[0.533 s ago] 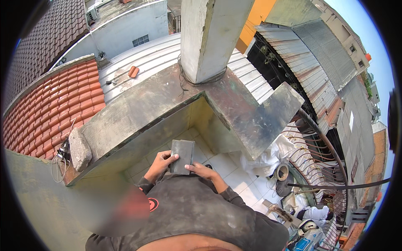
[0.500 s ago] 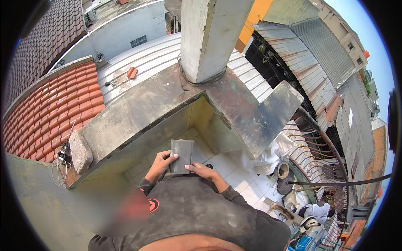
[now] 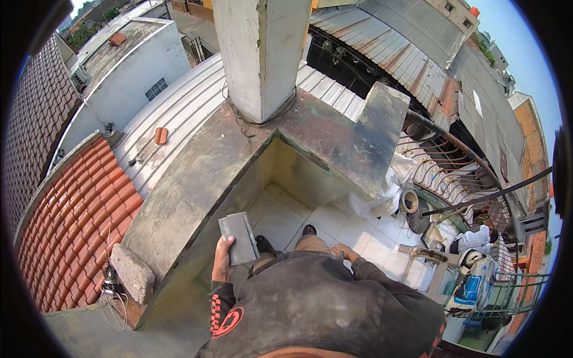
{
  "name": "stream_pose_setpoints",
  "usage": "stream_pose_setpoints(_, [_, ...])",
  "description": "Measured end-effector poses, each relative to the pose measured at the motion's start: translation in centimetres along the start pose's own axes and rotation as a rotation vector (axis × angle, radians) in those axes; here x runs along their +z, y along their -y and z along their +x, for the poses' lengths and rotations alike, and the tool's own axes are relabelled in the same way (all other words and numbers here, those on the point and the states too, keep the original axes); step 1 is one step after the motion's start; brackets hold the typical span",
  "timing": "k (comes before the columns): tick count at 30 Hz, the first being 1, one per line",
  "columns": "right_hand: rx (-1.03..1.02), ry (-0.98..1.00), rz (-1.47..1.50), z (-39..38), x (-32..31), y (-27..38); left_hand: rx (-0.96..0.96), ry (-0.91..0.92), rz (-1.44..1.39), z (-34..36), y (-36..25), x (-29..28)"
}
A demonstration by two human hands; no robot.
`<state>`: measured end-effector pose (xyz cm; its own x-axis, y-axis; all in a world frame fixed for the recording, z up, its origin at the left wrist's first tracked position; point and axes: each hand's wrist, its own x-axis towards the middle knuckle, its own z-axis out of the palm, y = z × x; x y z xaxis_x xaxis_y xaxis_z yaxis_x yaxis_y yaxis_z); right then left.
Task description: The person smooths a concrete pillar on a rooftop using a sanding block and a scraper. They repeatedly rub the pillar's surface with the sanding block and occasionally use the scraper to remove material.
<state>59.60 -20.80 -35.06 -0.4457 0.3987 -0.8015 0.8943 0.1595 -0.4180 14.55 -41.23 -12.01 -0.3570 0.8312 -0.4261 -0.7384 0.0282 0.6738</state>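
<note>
My left hand (image 3: 223, 256) holds a grey, flat rectangular piece (image 3: 237, 237) upright, thumb at its left side, low in front of the inner corner of the concrete parapet. My right hand (image 3: 342, 250) is down beside my right thigh, its fingers curled; what they hold, if anything, is too small to make out. My sandalled feet stand on white floor tiles (image 3: 283, 214) below.
A concrete parapet (image 3: 179, 194) wraps round me, bearing a square pillar (image 3: 256, 59) with wire and a rough stone (image 3: 132, 271). At right are a curved railing (image 3: 465, 161), a dark bar, white sacks (image 3: 376, 200) and mixed clutter (image 3: 471, 280). Tiled and metal roofs (image 3: 149, 155) lie beyond.
My right hand has let go of the grey piece and moved right to my thigh. My left hand has shifted down and slightly left with the piece. The view has turned.
</note>
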Motion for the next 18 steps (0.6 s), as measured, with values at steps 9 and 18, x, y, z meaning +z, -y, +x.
stream_pose_setpoints(9, [0.014,0.149,0.071,-5.7,6.6,-6.5,-0.346,0.335,-0.066,1.8,-0.7,8.9])
stream_pose_setpoints(18, [0.024,0.05,0.319,-4.4,6.4,-11.2,-0.553,0.45,-0.192,5.6,5.6,19.6])
